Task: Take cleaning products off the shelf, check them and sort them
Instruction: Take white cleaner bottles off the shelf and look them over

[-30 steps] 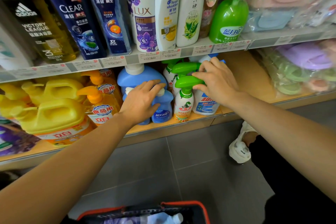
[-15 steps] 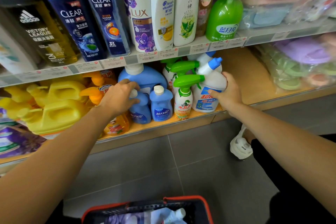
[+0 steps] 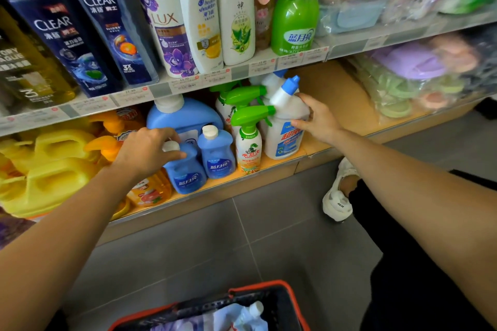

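On the lower shelf (image 3: 333, 94) my left hand (image 3: 146, 152) grips the top of a small blue bottle with a white cap (image 3: 185, 172), which stands at the shelf's front edge. A second small blue bottle (image 3: 217, 154) stands just to its right. My right hand (image 3: 316, 118) holds the side of a white angled-neck toilet cleaner bottle with a blue cap (image 3: 286, 129), which stands on the shelf. Between the two hands stands a green-trigger spray bottle (image 3: 248, 142), with another spray bottle behind it. A large blue detergent jug (image 3: 183, 115) stands behind the small bottles.
Yellow jugs (image 3: 53, 174) and orange pump bottles (image 3: 107, 145) fill the shelf's left. Shampoos and a green pump bottle (image 3: 294, 16) stand on the upper shelf. Bagged slippers (image 3: 408, 75) lie at right. A red-rimmed basket (image 3: 269, 286) with items sits on the grey floor below. My white shoe (image 3: 337, 196) is near the shelf base.
My left hand moved left from the right-hand small blue bottle and took the left one by its top. My right hand moved off the spray triggers onto the side of the white toilet cleaner bottle.
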`<state>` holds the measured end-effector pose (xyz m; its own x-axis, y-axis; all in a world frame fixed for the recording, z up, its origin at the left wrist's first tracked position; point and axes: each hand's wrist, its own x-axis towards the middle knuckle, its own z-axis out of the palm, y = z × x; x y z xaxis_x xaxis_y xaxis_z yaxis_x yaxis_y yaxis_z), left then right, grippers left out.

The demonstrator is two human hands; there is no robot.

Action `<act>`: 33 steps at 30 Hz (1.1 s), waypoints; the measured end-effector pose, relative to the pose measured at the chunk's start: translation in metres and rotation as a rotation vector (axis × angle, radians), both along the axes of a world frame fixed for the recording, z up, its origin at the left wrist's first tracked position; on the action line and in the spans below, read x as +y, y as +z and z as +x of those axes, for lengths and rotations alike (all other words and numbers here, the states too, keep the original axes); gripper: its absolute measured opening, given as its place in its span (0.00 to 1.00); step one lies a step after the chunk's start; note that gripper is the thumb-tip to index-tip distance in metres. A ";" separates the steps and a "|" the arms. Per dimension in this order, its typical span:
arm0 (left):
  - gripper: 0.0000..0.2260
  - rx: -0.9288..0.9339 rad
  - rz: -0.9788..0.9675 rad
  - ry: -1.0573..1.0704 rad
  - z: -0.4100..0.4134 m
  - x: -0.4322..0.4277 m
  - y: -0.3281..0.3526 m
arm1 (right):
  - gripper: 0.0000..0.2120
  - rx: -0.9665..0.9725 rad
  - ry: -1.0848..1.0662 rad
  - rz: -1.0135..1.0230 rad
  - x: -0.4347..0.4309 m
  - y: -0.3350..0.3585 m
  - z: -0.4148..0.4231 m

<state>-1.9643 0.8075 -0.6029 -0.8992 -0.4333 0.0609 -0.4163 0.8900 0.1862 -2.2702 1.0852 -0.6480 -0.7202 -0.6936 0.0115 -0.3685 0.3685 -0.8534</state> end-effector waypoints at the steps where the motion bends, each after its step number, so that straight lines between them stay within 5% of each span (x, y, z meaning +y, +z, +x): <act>1: 0.15 0.002 0.006 0.001 0.001 0.001 0.001 | 0.36 -0.012 -0.008 0.007 0.001 -0.001 0.001; 4: 0.19 -0.019 0.017 0.012 0.004 0.005 0.003 | 0.41 0.093 -0.170 0.072 0.003 -0.001 0.017; 7: 0.25 -0.026 -0.027 -0.014 0.008 0.008 0.006 | 0.28 0.427 -0.414 0.037 0.001 0.006 0.054; 12: 0.25 -0.014 -0.135 -0.039 0.026 0.006 0.015 | 0.13 0.642 -0.063 -0.130 -0.039 0.034 0.106; 17: 0.27 -0.027 -0.243 -0.117 0.060 -0.003 0.031 | 0.27 0.760 0.336 0.090 -0.086 0.046 0.138; 21: 0.29 -0.052 -0.292 -0.041 0.078 -0.012 0.033 | 0.34 0.745 0.401 0.295 -0.114 0.044 0.149; 26: 0.24 0.004 -0.150 0.114 0.085 -0.025 0.033 | 0.20 0.722 0.397 0.368 -0.130 0.047 0.144; 33: 0.11 0.106 -0.004 0.142 0.084 -0.038 0.028 | 0.15 0.625 0.463 0.350 -0.135 0.055 0.133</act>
